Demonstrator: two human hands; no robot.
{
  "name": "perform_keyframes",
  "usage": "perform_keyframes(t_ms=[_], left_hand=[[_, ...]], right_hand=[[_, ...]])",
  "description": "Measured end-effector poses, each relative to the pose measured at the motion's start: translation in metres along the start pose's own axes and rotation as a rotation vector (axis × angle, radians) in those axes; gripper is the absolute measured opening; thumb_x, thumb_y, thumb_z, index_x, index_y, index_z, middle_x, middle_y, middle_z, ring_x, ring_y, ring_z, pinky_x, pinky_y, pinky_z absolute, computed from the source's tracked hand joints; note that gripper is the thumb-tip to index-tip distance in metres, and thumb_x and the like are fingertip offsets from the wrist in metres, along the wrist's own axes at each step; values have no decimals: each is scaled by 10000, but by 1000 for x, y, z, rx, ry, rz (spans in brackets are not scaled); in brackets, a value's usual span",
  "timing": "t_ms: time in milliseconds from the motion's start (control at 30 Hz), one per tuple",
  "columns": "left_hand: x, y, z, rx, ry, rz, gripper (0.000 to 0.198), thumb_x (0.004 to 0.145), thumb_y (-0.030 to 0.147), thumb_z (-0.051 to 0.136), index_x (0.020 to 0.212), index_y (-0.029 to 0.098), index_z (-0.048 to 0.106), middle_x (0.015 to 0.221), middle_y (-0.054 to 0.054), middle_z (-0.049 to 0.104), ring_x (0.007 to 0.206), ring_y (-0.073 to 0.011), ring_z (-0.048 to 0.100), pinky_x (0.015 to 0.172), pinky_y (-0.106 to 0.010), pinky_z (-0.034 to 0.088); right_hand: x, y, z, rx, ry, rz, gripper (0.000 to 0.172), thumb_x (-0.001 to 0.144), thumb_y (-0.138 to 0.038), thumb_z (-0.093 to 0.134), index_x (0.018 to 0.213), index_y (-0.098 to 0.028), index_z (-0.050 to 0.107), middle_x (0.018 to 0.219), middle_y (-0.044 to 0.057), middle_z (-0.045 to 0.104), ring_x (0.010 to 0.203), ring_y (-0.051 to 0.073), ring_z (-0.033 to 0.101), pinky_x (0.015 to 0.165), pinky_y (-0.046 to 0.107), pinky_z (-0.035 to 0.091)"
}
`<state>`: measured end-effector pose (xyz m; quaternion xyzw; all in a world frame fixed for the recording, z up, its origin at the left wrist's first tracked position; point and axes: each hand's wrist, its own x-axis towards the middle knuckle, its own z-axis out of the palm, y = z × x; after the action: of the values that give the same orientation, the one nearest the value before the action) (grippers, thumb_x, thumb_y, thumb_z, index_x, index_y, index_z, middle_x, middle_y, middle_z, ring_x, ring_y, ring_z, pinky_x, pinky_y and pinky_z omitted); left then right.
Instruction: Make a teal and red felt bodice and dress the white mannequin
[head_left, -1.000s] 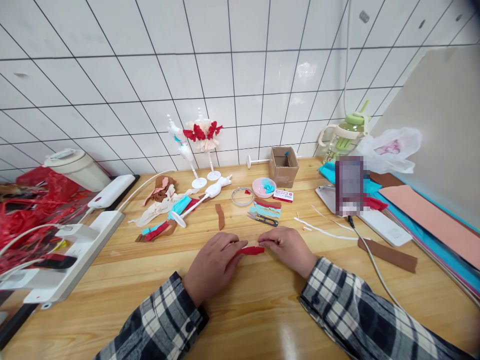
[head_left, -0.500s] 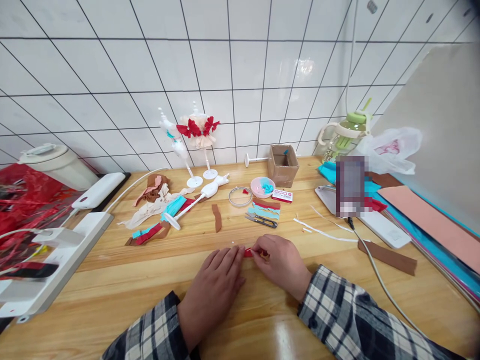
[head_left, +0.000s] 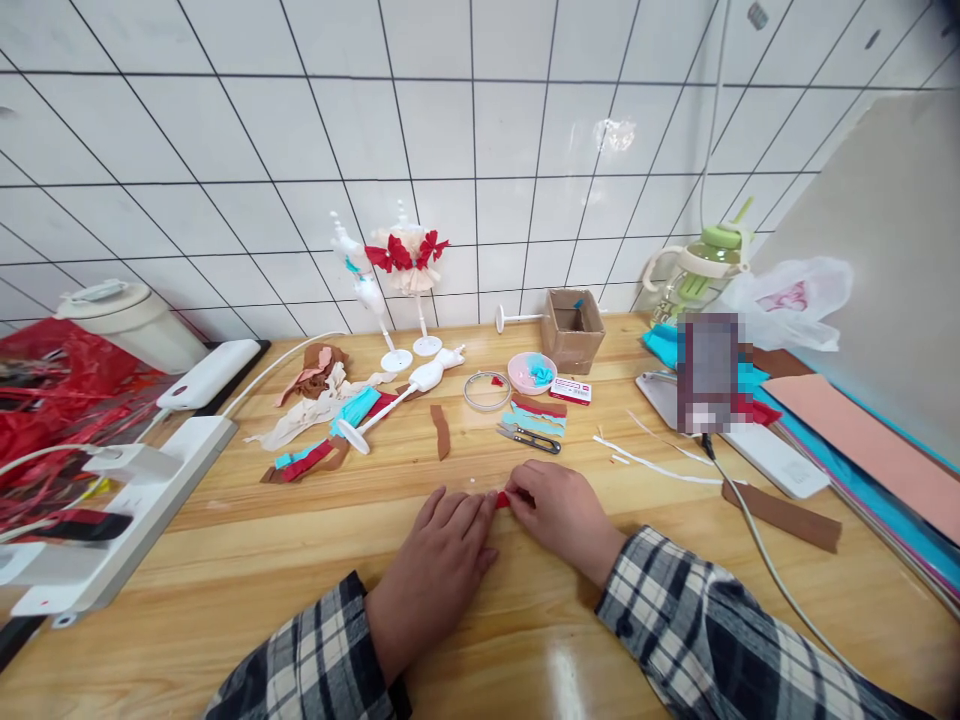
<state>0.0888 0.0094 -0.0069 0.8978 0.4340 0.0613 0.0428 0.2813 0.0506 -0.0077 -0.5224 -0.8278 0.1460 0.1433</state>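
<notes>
Head view: both hands, left (head_left: 442,555) and right (head_left: 564,515), pinch a red paper strip (head_left: 502,498).

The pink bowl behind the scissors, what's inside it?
Crumpled blue paper scraps lie inside the pink bowl, filling its right half. The bottom under the scraps is covered, so anything beneath cannot be seen.

scissors (head_left: 528,438) behind hands, box (head_left: 573,329) beyond
</notes>
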Motion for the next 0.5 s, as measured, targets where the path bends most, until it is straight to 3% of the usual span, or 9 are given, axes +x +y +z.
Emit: perform_keyframes(t_ms=[267, 500], left_hand=[[3, 1, -3, 14, -23, -33, 465, 940, 336, 444, 1369, 156, 444, 1236, -94, 605, 1126, -236, 519, 1087, -442, 272], [3, -1, 2, 75, 23, -6, 466, 950, 396, 413, 1385, 232, 436, 1220, -53, 608, 1153, -233, 490, 1122, -477, 165]], right_hand=[[1, 4, -4, -47, -53, -31, 189, 933, -260, 470, 865, -221, 642, 864, 12, 656, 822, 144, 603, 690, 234, 387], [1, 0, -5, -145, -80, -22, 213, 946, -275, 449, 882, -224, 646, 869, 23, 653, 821, 156, 606, 662, 246, 381]])
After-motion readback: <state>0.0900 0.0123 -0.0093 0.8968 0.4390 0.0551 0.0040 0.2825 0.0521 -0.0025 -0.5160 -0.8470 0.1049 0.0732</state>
